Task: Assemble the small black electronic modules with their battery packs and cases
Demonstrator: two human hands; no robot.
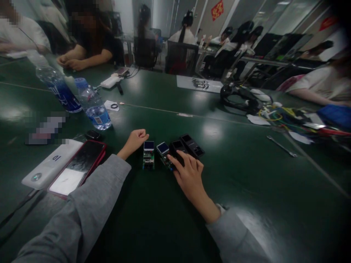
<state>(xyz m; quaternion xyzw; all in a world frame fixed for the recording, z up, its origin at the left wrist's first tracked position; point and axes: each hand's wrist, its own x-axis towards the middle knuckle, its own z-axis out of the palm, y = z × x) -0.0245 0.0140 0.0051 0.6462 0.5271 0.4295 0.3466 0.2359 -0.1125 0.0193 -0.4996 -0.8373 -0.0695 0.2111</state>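
Note:
My left hand [135, 141] rests on the green table as a loose fist, with nothing visible in it. Just to its right a small circuit board with a screen [148, 155] lies flat. A second, similar circuit board [163, 149] lies tilted beside the first. My right hand [189, 174] has its thumb and fingers on this second board, gripping it near its lower end and hiding part of it. Behind those fingers are a black case part [177, 146] and another black case part with cut-out windows [192, 145].
A red-edged phone [79, 168] and a white device [52, 164] lie left of my left arm. Two bottles, a larger one [59, 86] and a smaller one [94, 106], stand beyond. A wrench [282, 147] and tangled cables [285, 117] lie right. People sit around.

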